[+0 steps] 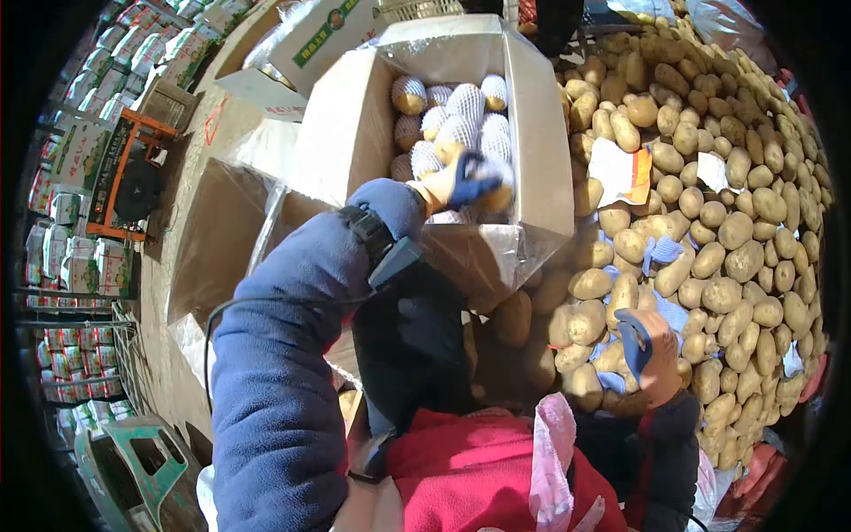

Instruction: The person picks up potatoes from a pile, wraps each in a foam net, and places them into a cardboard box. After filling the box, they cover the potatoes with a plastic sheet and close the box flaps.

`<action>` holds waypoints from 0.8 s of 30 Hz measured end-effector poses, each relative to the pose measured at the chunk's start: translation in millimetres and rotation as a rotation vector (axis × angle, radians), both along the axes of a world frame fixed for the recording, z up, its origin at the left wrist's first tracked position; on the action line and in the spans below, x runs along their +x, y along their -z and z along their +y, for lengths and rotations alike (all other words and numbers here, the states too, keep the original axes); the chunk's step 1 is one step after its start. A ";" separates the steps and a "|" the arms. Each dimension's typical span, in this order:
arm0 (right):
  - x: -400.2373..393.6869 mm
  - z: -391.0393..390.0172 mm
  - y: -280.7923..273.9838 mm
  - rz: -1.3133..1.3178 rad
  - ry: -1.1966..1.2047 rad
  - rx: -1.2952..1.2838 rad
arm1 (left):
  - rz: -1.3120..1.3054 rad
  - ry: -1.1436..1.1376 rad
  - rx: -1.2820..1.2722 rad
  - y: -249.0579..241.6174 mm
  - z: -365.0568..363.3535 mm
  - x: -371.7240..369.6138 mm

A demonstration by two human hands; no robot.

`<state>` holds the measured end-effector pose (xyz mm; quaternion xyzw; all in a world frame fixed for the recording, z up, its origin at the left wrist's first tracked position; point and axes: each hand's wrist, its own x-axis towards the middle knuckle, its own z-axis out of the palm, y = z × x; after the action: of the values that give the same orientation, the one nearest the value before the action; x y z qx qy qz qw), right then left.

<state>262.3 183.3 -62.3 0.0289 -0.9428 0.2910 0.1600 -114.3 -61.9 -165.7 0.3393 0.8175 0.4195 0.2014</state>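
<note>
My left hand (448,183), gloved with dark blue on the fingers, reaches into an open cardboard box (542,142). Its fingers are closed on a potato in a white foam net (496,192), at the box's near right corner. Several netted potatoes (465,105) lie beside and beyond it in the box. At the right, my right hand (651,353), in a similar glove, is over the near edge of a large potato pile (736,230). Its fingers are curled, and what they hold, if anything, is hidden.
Beyond the box stands another open carton (315,53). Blue net pieces (663,253) and torn paper (613,173) lie on the pile. An orange-framed scale (120,177), a green plastic stool (155,470) and stacked cartons (84,257) are at the left.
</note>
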 end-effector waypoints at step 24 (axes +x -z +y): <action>104.0 141.8 189.1 -0.862 0.516 0.624 | -0.354 0.043 0.270 -182.0 75.5 143.3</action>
<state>366.3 325.1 -251.4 -0.2765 -0.9404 -0.0629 -0.1878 28.9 13.6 16.3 0.3017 0.6983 0.5738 0.3036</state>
